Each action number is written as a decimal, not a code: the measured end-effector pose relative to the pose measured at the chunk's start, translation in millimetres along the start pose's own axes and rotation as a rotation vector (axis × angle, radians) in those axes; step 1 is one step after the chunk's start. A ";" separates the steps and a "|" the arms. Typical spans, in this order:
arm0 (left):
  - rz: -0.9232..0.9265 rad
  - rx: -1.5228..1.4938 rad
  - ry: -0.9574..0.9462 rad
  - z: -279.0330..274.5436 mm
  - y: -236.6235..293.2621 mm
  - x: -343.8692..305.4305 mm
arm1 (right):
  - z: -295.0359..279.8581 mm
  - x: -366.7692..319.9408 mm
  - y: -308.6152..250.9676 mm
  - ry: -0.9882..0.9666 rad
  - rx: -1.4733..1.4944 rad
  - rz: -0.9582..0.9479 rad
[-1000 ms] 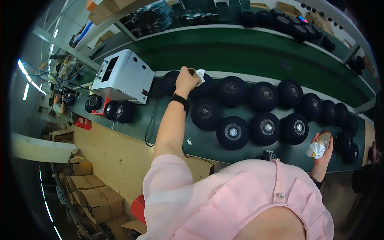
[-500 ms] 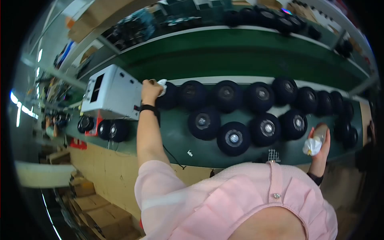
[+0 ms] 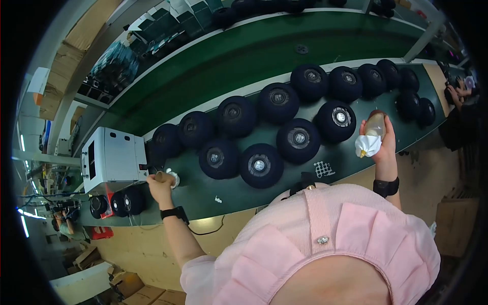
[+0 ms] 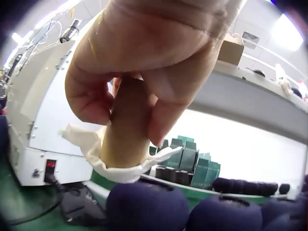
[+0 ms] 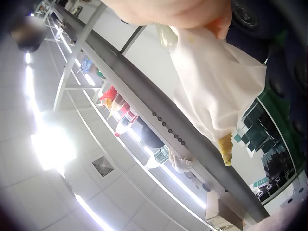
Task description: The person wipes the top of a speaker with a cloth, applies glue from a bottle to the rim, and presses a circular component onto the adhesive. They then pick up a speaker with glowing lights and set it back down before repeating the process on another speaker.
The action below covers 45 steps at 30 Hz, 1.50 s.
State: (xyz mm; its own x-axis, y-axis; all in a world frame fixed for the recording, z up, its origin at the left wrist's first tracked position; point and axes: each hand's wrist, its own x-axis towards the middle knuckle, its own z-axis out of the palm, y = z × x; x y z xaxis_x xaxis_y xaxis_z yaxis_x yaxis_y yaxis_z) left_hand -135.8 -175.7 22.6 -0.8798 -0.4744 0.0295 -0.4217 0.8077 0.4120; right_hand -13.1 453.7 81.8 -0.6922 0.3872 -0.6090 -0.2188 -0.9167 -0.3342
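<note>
Beside the white machine, my left hand (image 3: pixel 161 190) pinches a brown tube (image 4: pixel 126 132) between thumb and fingers. A white cloth (image 4: pixel 117 172) wraps the tube's lower end. On the other side, my right hand (image 3: pixel 388 145) grips a translucent bottle (image 3: pixel 375 123) tilted over the bench edge. White cloth (image 5: pixel 211 82) covers its neck, and a yellowish tip (image 5: pixel 225 150) pokes out. Between the hands stand dark navy round pieces (image 3: pixel 262 166) in two uneven rows, each with a grey disc on top. The nearest one to the right hand is a navy piece (image 3: pixel 335 121) with a silver centre.
A white boxy machine (image 3: pixel 116 158) with a red switch stands at the left, a black cable (image 3: pixel 209 233) hanging off the bench. A ring-patterned sheet (image 3: pixel 324 169) and a white scrap (image 3: pixel 218 199) lie on the green bench (image 3: pixel 198 195). Another person (image 3: pixel 460 91) works at far right.
My left hand has moved left and nearer from the back row, to the machine's front corner, still holding the tube. The head view has turned; the right hand keeps the bottle.
</note>
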 end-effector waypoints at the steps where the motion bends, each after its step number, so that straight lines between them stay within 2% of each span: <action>1: -0.006 0.003 0.001 8.4 -6.8 -2.3 | 6.7 -2.1 2.1 -0.002 -0.017 0.018; 4: -0.079 0.119 -0.041 26.1 -19.7 -11.3 | 16.9 0.3 1.0 -0.016 -0.030 0.066; 7: 0.023 0.019 -0.004 20.1 -10.2 -24.0 | 20.4 1.1 -4.9 -0.049 -0.029 0.093; 9: 0.116 0.122 0.448 3.9 28.6 -35.3 | 20.1 1.0 -12.2 -0.076 -0.041 0.090; 11: 0.460 0.020 0.552 -10.2 62.4 -29.4 | 15.2 0.8 -19.9 -0.070 -0.026 0.082; 13: 0.576 -0.390 0.264 -9.3 140.0 -39.7 | 8.3 7.7 -25.5 -0.063 -0.018 0.081; 15: 0.651 -0.628 -0.174 12.1 214.3 -53.8 | 5.1 10.8 -29.6 -0.060 -0.011 0.082; 18: 0.862 -0.449 -0.471 78.6 287.5 -66.0 | 7.6 11.7 -33.2 -0.017 0.043 0.097; 19: 0.974 -0.431 -0.574 107.4 297.3 -64.4 | 6.4 11.4 -35.1 -0.033 0.047 0.090; 20: 1.001 -0.313 -0.680 116.0 308.9 -70.7 | 4.6 11.2 -39.7 -0.049 0.049 0.078; 22: 1.119 -0.179 -0.540 128.6 301.2 -81.2 | -3.8 12.7 -53.9 -0.057 0.065 0.073; 24: 0.956 -0.202 -0.809 75.2 294.1 -100.8 | -13.7 13.5 -71.4 -0.075 0.123 0.125; 25: 0.858 -0.136 -0.916 41.5 282.7 -107.3 | -18.0 14.0 -80.2 -0.063 0.113 0.090; 26: 0.864 -0.094 -0.928 8.5 261.8 -108.2 | -23.4 15.5 -89.2 -0.043 0.122 0.056; 27: 0.632 -0.037 -0.824 -29.4 243.1 -116.1 | -29.1 18.7 -100.2 -0.035 0.127 0.058; 28: 0.364 0.089 -0.529 -54.4 215.9 -119.6 | -34.7 21.3 -112.3 -0.027 0.136 0.054; 29: 0.275 -0.126 -0.222 -64.9 163.3 -115.4 | -39.8 24.9 -121.6 -0.014 0.136 0.012; 30: 0.200 0.186 0.119 -83.0 113.6 -120.3 | -41.7 28.1 -129.9 0.000 0.132 -0.020; 31: 0.140 0.413 0.377 -86.1 30.4 -118.0 | -42.7 30.5 -139.7 0.007 0.142 -0.035; 32: -0.076 0.678 0.338 -94.2 50.3 -159.7 | -43.0 32.0 -150.8 0.011 0.147 -0.059; 33: -0.185 0.692 0.073 -94.8 44.5 -181.9 | -43.1 33.9 -159.9 0.003 0.161 -0.075; 35: -0.195 -0.068 -0.412 -84.2 131.2 -244.4 | -41.5 39.8 -177.2 -0.020 0.137 -0.121; 37: -0.169 -0.529 -0.662 -42.7 161.7 -277.6 | -42.2 48.4 -198.3 -0.021 0.118 -0.094; 38: -0.061 -0.653 -0.944 -27.7 186.4 -284.5 | -42.2 55.4 -202.6 -0.025 0.109 -0.051; 39: 0.051 -0.744 -1.049 -16.6 218.3 -297.1 | -40.1 56.8 -205.5 -0.034 0.103 -0.048; 40: 0.203 -0.739 -1.024 5.2 224.6 -297.6 | -41.8 61.3 -209.2 -0.069 0.095 -0.017; 41: 0.256 -0.662 -0.908 12.1 243.6 -298.7 | -47.3 68.4 -212.8 -0.078 0.043 0.004; 42: 0.298 -0.510 -0.749 10.8 255.9 -293.8 | -56.2 77.0 -216.8 -0.118 0.100 0.117; 44: 0.322 -0.710 -0.470 16.4 245.7 -270.3 | -66.2 88.8 -214.8 -0.097 0.064 0.104; 45: 0.277 -0.702 -0.336 11.4 244.1 -252.1 | -68.2 91.3 -212.6 -0.089 0.083 0.161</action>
State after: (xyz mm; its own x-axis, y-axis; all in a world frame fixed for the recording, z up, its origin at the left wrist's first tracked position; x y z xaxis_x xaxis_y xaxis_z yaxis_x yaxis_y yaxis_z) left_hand -19.4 145.1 105.4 -0.9974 -0.0704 -0.0140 -0.0424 0.4205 0.9063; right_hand 17.1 690.6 48.2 -0.7800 0.2280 -0.5828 -0.1534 -0.9725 -0.1752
